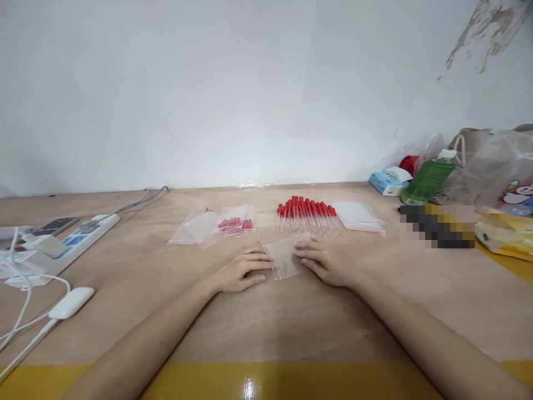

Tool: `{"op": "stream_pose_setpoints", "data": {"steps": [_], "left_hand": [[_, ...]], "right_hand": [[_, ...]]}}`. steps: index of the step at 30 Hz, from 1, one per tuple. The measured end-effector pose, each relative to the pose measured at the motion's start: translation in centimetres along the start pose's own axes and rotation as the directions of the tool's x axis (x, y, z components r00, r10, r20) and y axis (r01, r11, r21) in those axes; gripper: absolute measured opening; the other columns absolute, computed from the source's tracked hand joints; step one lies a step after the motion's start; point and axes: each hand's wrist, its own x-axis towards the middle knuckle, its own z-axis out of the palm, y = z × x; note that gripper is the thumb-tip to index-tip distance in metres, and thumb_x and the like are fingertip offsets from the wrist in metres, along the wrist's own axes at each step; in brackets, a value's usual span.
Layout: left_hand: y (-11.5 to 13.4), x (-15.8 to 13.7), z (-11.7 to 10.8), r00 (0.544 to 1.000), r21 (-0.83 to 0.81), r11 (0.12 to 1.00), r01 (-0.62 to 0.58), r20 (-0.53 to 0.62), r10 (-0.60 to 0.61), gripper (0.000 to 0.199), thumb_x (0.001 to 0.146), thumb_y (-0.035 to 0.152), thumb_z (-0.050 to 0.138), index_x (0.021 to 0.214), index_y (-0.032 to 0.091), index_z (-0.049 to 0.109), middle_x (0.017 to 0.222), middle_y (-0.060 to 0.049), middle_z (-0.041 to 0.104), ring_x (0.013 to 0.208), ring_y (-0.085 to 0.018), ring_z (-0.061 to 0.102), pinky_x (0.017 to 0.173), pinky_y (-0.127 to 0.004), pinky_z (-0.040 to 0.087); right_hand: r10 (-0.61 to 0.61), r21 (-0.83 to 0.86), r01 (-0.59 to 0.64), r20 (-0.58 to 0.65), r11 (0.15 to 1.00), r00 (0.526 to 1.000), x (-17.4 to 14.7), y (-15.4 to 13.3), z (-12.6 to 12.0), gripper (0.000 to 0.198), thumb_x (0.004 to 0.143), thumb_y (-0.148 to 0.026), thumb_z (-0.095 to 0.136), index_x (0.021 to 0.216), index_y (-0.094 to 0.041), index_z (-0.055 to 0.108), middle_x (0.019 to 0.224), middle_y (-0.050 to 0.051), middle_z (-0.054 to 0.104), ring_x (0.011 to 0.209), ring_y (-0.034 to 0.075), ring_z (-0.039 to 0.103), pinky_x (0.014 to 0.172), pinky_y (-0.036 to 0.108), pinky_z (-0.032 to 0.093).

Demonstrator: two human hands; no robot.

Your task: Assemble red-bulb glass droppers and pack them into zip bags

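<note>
A clear zip-lock bag [288, 261] lies flat on the wooden table between my hands. My left hand [245, 270] rests palm down, its outstretched fingertips at the bag's left edge, by the red-lined seal. Over the bag's right end lie the fingers of my right hand [322, 261], stretched out and slightly apart. Just beyond is a row of glass droppers [307, 214] with red rubber bulbs pointing away from me. Small red pieces, seemingly bulbs, show in or under some bags [235, 222] to the left of the droppers.
Further left are more clear bags [194, 229]; a stack of flat bags [360, 215] lies right of the droppers. A power strip [89, 241] with white cables occupies the left side. Tissue pack [389, 182], green bottle [428, 178] and plastic bags [495, 166] crowd the right, near the wall.
</note>
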Motion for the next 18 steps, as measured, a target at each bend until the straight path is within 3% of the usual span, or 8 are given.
{"op": "stream_pose_setpoints", "data": {"steps": [4,10,12,14,16,18], "left_hand": [[0.4,0.2,0.0,1.0,0.059,0.998,0.018,0.003,-0.018,0.038,0.084,0.034,0.045,0.122,0.028,0.048,0.121,-0.006,0.051,0.115,-0.023,0.04,0.099,-0.043,0.029],[0.7,0.2,0.3,0.995,0.004,0.996,0.089,-0.041,-0.089,0.067,0.081,0.041,0.049,0.138,0.025,0.017,0.125,-0.009,0.049,0.114,-0.026,0.038,0.095,-0.042,0.031],[0.8,0.3,0.5,0.988,-0.037,0.992,0.123,-0.089,-0.126,0.059,0.084,0.039,0.045,0.136,0.025,0.023,0.119,-0.007,0.054,0.115,-0.024,0.038,0.096,-0.042,0.029],[0.9,0.8,0.7,0.966,-0.07,0.979,0.19,-0.167,-0.199,0.044,0.086,0.036,0.041,0.129,0.025,0.039,0.108,-0.006,0.06,0.112,-0.023,0.041,0.097,-0.043,0.027],[1.1,1.6,1.2,0.922,-0.131,0.955,0.265,-0.256,-0.291,0.033,0.086,0.036,0.043,0.112,0.023,0.057,0.099,-0.005,0.064,0.104,-0.021,0.049,0.095,-0.042,0.031],[1.3,2.4,1.8,0.855,-0.242,0.909,0.339,-0.323,-0.405,0.029,0.079,0.04,0.052,0.097,0.021,0.065,0.094,-0.006,0.065,0.093,-0.02,0.055,0.087,-0.037,0.04]], "right_hand": [[0.083,-0.01,-0.084,-0.013,0.996,0.996,-0.2,-0.2,0.7,0.048,0.082,-0.047,0.045,0.122,-0.021,0.05,0.13,0.012,0.042,0.117,0.025,0.041,0.096,0.042,0.035],[0.158,-0.083,-0.158,0.003,0.984,0.987,-0.1,-0.5,0.2,0.066,0.073,-0.058,0.05,0.127,-0.021,0.043,0.13,0.011,0.042,0.116,0.027,0.041,0.095,0.044,0.034],[0.145,-0.095,-0.142,0.023,0.985,0.989,0.1,-0.9,-0.3,0.065,0.073,-0.058,0.05,0.125,-0.021,0.045,0.126,0.01,0.047,0.112,0.026,0.044,0.093,0.043,0.035],[0.129,-0.11,-0.124,0.036,0.986,0.991,0.3,-1.3,-0.8,0.061,0.073,-0.058,0.05,0.121,-0.021,0.049,0.118,0.009,0.052,0.106,0.026,0.047,0.091,0.043,0.036],[0.108,-0.115,-0.104,0.031,0.988,0.994,0.4,-1.5,-0.9,0.056,0.073,-0.057,0.051,0.116,-0.021,0.054,0.112,0.009,0.056,0.102,0.026,0.048,0.089,0.042,0.037],[0.091,-0.103,-0.09,0.013,0.991,0.996,0.4,-1.5,-0.8,0.052,0.073,-0.055,0.052,0.112,-0.021,0.057,0.109,0.009,0.056,0.102,0.025,0.049,0.088,0.041,0.037]]}}
